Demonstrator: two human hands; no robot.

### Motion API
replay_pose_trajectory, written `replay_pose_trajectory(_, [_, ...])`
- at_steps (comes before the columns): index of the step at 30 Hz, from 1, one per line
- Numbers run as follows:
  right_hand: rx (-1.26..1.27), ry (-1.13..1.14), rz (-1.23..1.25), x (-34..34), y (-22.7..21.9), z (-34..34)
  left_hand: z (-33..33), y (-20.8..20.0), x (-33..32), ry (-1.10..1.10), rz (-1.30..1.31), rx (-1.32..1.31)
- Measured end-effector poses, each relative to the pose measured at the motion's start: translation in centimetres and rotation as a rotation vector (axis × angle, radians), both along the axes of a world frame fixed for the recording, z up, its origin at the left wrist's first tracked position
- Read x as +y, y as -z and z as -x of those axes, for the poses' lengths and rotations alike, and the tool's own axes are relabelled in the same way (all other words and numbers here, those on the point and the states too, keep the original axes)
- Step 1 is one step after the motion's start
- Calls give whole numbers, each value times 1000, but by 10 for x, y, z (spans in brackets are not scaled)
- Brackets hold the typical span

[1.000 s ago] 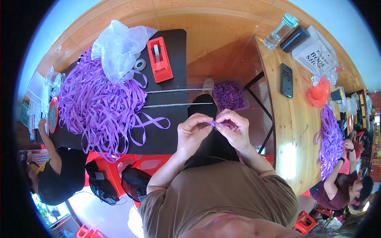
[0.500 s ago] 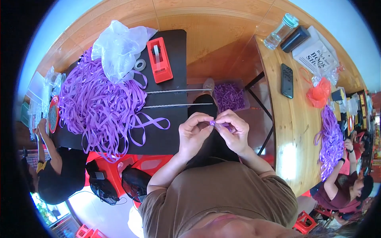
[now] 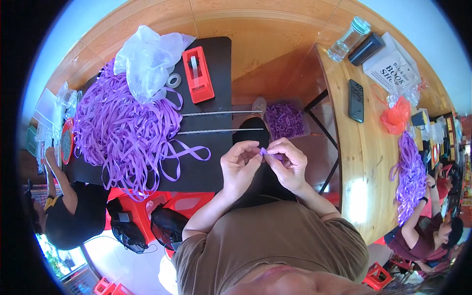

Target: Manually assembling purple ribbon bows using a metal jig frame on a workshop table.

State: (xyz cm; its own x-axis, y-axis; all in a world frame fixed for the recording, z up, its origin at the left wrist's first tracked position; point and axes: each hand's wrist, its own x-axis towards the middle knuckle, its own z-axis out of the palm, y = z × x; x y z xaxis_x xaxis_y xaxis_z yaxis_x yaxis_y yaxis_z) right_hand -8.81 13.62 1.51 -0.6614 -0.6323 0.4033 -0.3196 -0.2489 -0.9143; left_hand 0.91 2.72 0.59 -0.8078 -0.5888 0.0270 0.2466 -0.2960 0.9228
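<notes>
Over my lap, my left hand [image 3: 240,166] and my right hand [image 3: 286,163] meet with thumbs and fingertips pinched together. Between them is a small piece of purple ribbon [image 3: 264,151], folded or rolled at the fingertips; part of it runs behind my right fingers. Its exact shape is too small to make out. Just beyond my hands, two thin pale rods [image 3: 221,131] stick out from the black table's edge. Beneath them on the floor stands a clear bin of short purple ribbon pieces [image 3: 285,121].
A heap of purple ribbon [image 3: 128,128], a plastic bag [image 3: 150,64] and a red tape dispenser [image 3: 198,74] lie on the black table [image 3: 216,169]. On the wooden table [image 3: 351,152] at right are a phone [image 3: 355,101], a bottle [image 3: 349,38] and more ribbon [image 3: 409,177]. People work at both sides.
The fingertips have shifted slightly, and more of the purple ribbon shows between them. My left index finger has moved back a little. Both hands stay in nearly the same place.
</notes>
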Motion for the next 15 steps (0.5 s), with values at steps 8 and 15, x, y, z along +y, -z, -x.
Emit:
replay_pose_trajectory(8, [161,45,16,-2,-1,1,0,-1,5,-72,180,-49])
replay_pose_trajectory(15, [355,135,10,-4,-1,2,3,-3,7,-154,276,-78])
